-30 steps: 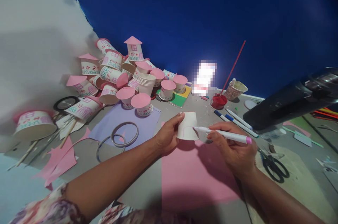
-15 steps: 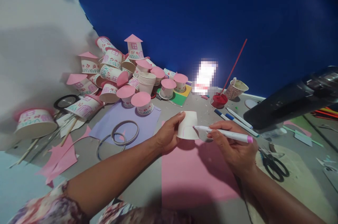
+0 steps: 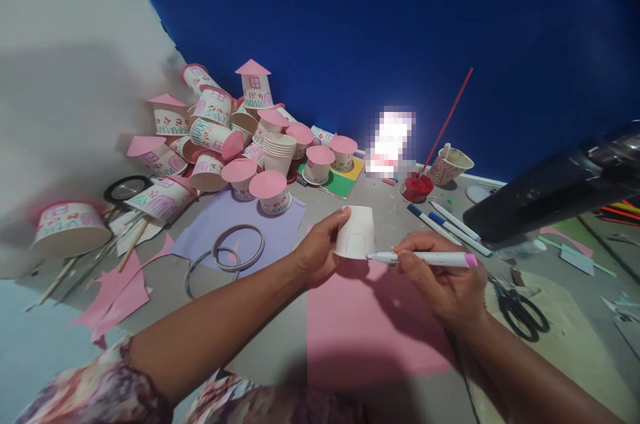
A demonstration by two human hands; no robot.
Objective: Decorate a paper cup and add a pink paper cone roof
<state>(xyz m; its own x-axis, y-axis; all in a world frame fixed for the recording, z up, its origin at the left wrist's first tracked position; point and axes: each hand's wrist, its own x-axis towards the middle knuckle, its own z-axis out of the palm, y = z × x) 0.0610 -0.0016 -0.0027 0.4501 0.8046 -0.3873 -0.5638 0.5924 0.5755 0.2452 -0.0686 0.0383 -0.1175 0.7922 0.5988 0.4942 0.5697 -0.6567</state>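
My left hand (image 3: 324, 247) is closed around the left side of a white paper cup (image 3: 356, 227), held upside down with its rim at the bottom. A faint pink arched outline shows on the cup's side, near the rim. In my right hand (image 3: 443, 277) I grip a white marker (image 3: 425, 258) with a pink end, lying nearly level. Its tip is at the cup's lower right edge. Below both hands lies a sheet of pink paper (image 3: 370, 337).
Decorated cups with pink paper roofs (image 3: 213, 107) are piled at the back left, by a stack of plain cups (image 3: 279, 152). Two bangles (image 3: 237, 247) lie on purple paper (image 3: 193, 234). Black-handled scissors (image 3: 523, 314), several markers (image 3: 453, 231) and a large black cylinder (image 3: 545, 177) are at the right.
The marker's tip has moved down the cup to its rim, and the pink line on the cup now forms an arch. My left hand still holds the cup.
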